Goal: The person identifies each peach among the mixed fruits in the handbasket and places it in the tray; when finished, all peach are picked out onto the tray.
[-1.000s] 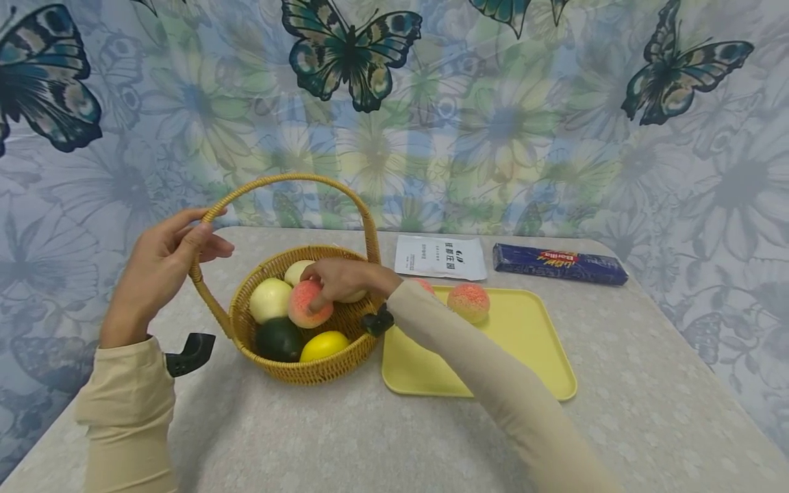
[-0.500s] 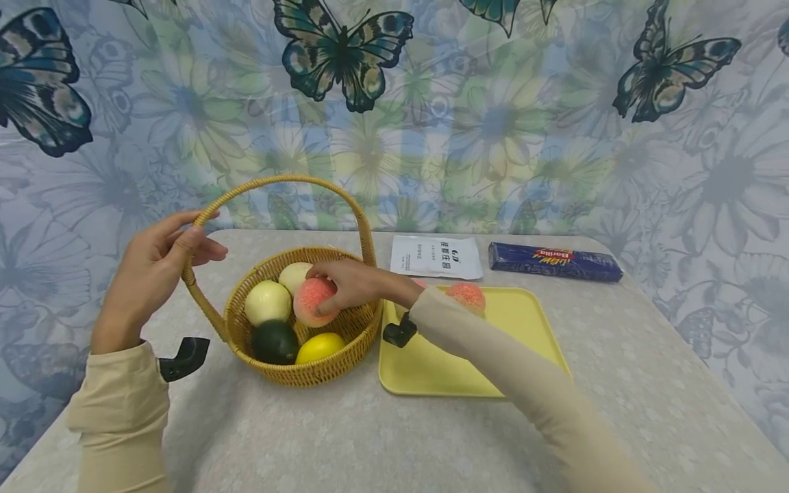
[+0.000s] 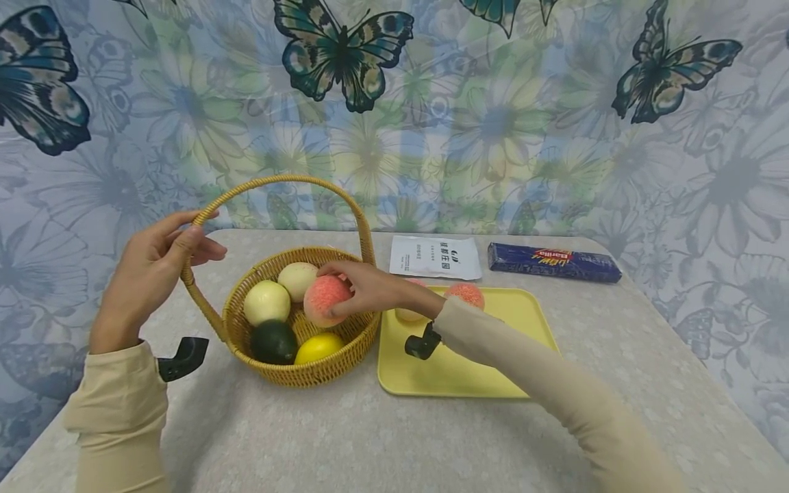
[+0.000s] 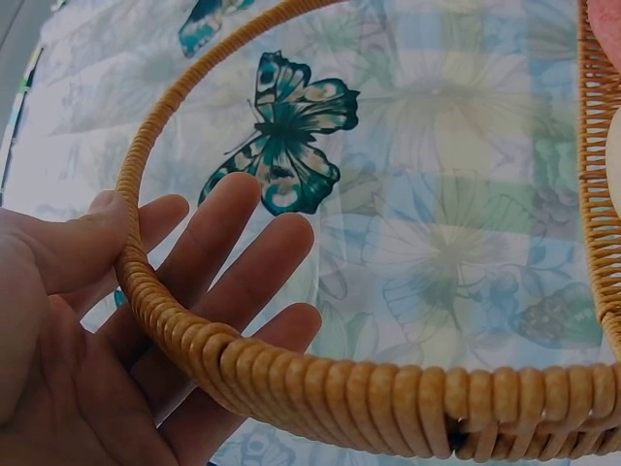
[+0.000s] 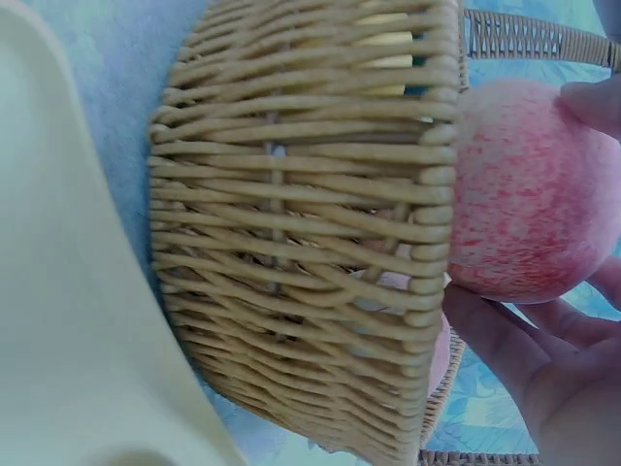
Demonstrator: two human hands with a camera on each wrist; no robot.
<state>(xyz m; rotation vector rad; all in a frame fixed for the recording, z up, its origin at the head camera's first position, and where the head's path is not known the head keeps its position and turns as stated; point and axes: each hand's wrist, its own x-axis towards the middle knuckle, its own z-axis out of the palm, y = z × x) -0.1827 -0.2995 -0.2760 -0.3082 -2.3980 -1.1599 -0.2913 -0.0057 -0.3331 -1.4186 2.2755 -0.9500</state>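
The round pink-and-cream peach (image 3: 327, 300) is sitting in the right hand (image 3: 370, 291), whose grip is curling around it just above the rim of the woven tan wicker basket (image 3: 320, 370). The left hand (image 3: 148, 274) is steadying the basket's arched handle (image 3: 290, 181), thumb and relaxed fingers pinching it. The basket is standing on the table (image 3: 370, 438), just beside a flat yellow plastic tray (image 3: 456, 370).

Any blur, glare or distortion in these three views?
Head view: even light, soft shadows, wide-angle bending, right sleeve slightly smeared near the edge. Left wrist view: the handle and left hand are sharp, the backdrop soft. Right wrist view: the basket sharp, the peach slightly soft, tilted framing.
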